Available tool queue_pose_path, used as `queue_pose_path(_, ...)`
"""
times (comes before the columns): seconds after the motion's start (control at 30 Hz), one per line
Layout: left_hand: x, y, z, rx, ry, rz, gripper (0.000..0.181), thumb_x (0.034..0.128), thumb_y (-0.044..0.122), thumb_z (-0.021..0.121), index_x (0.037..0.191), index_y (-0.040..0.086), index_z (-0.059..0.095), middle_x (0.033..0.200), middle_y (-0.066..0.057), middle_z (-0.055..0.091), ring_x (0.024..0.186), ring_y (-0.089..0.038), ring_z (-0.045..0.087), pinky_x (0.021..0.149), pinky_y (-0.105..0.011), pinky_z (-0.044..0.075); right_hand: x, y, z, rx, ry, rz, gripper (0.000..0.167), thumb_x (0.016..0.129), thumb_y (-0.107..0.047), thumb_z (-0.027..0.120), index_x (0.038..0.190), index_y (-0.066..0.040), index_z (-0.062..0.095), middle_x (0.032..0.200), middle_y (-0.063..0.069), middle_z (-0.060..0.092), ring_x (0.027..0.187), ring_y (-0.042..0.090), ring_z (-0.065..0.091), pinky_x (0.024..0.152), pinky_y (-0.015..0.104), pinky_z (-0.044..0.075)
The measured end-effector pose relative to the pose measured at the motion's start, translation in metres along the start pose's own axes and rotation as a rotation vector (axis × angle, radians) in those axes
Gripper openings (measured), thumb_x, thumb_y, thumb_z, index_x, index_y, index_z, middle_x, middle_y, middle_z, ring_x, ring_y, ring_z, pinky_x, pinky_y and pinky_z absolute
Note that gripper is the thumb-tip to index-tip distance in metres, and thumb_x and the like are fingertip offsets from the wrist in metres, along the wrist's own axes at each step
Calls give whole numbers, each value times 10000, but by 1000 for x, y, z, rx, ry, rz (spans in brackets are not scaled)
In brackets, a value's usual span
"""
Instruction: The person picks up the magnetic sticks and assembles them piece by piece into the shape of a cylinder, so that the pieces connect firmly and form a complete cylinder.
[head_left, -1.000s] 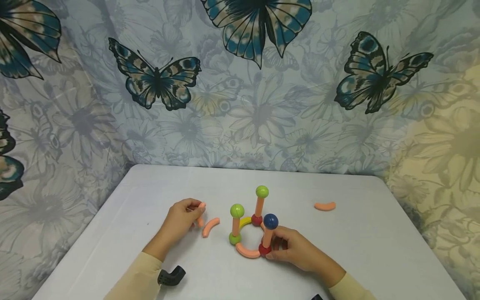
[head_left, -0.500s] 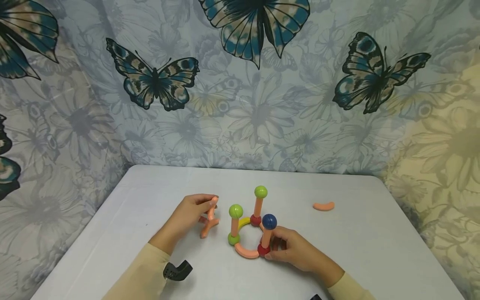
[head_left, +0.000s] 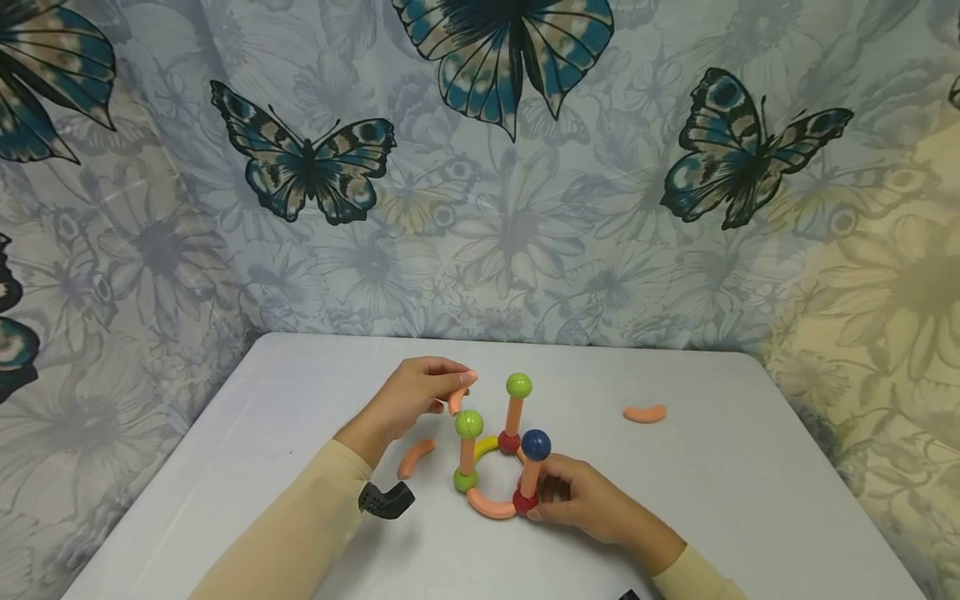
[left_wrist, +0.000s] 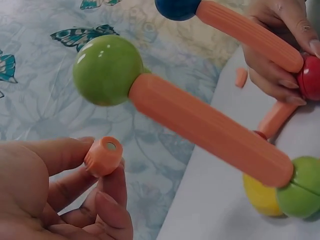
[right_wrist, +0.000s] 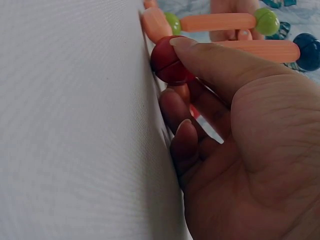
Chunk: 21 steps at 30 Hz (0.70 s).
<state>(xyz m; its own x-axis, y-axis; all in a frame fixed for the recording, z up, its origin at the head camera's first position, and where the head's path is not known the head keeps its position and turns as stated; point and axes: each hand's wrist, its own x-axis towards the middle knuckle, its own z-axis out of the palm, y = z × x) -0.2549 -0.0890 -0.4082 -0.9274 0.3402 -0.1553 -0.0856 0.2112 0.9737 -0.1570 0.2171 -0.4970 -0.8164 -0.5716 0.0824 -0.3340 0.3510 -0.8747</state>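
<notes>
In the head view, my left hand (head_left: 405, 396) pinches a curved orange magnetic rod (head_left: 455, 403) between thumb and fingers, just behind and left of a green ball (head_left: 469, 423). The left wrist view shows that rod end-on, apart from the green ball. A ring of balls and curved rods, one of them yellow (head_left: 485, 447), lies on the table. Three straight orange rods rise from it, topped by two green balls and one blue ball (head_left: 536, 444). My right hand (head_left: 588, 500) grips the red ball (right_wrist: 169, 60) at the base of the blue-topped rod.
One loose curved orange rod (head_left: 416, 458) lies left of the ring, and another curved rod (head_left: 645, 413) lies at the back right. The white table (head_left: 712, 467) ends at a butterfly-patterned cloth (head_left: 525, 250). A black wrist device (head_left: 386, 502) sits by the left sleeve.
My left hand has carried its curved rod up and rightward, away from the loose rod on the table to near the green-topped upright. The right hand keeps its grip on the red ball.
</notes>
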Motion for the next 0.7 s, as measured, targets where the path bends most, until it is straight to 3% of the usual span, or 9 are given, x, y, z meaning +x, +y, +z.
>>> queue_pose_path(0.1, 5, 5, 5, 19, -39, 15, 330, 1001, 393, 819, 1182, 117, 809, 1068, -83, 779, 1021, -258, 684, 802, -355, 528, 1, 1, 0, -11, 0, 12, 247, 955, -215, 881, 1144, -256, 727, 989, -24, 680, 863, 175, 625, 708, 265, 511)
queue_pose_path(0.3, 7, 15, 11, 15, -68, 16, 297, 1011, 359, 807, 1119, 83, 792, 1066, -90, 788, 981, -256, 705, 812, -368, 531, 1, 2, 0, -17, -4, 15, 239, 954, -219, 881, 1130, -260, 724, 993, -29, 685, 869, 194, 632, 716, 272, 515)
queue_pose_path(0.7, 7, 14, 14, 7, -101, 23, 256, 1017, 320, 796, 1070, 69, 782, 1029, -92, 789, 931, -241, 689, 770, -336, 522, 1, 0, 0, -12, -2, 18, 237, 955, -211, 881, 1133, -248, 730, 989, -31, 683, 865, 169, 625, 711, 266, 507)
